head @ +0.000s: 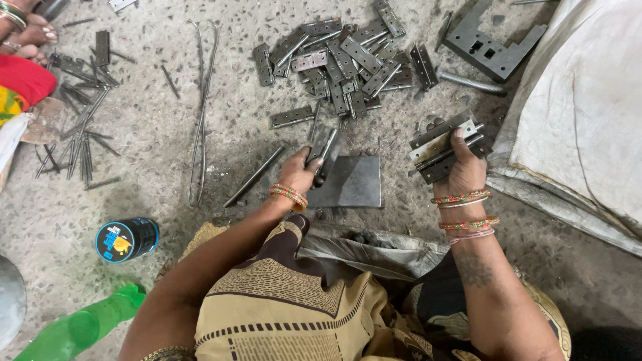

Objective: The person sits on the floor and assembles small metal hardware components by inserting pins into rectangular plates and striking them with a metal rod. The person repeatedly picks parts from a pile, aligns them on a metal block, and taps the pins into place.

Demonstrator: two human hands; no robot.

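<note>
My left hand (299,170) grips a single metal hinge (324,148) and holds it just over a flat square steel plate (354,184) that lies on the floor. My right hand (463,168) is closed around a stack of several hinges (443,145), thumb pressed on top. Beyond both hands lies a heap of loose dark hinges (344,57) on the speckled floor. One separate hinge (291,117) rests between that heap and my left hand. Both wrists wear beaded bangles.
A long metal rod (254,176) lies left of the plate, and thin pins (80,134) are scattered far left. A bent wire loop (200,107), a blue round tin (126,239), a green bottle (80,327), a notched metal block (491,47), white sacking (588,113) and another person's foot (30,33) surround me.
</note>
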